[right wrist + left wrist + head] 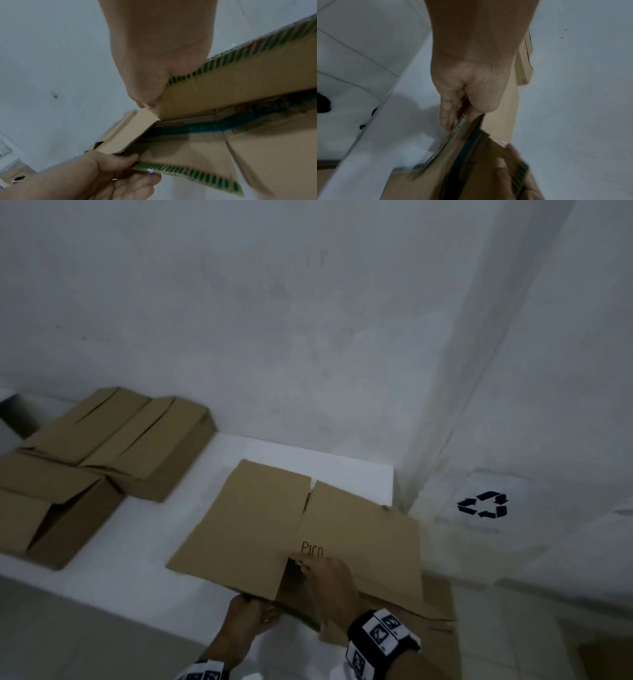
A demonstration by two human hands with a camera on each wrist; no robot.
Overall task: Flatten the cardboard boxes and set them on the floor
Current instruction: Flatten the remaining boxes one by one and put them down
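Observation:
A brown cardboard box (359, 529), nearly flattened, lies on the white table (144, 542) near its right end, with "Pico" printed on top. My left hand (251, 613) pinches the near edge of its left flap (453, 135). My right hand (325, 580) grips the edge of the neighbouring flap (223, 88), which has a green striped border. Both hands show in the right wrist view, my left hand (120, 169) low and my right hand (150, 86) above. Several boxes (120, 440) still stand formed at the left of the table.
A grey wall (274, 320) rises behind the table. A white carton with a black recycling sign (483, 504) stands at the right. Another piece of cardboard (442, 645) lies lower down at the right, under the held box. Pale floor tiles (68, 638) show at the lower left.

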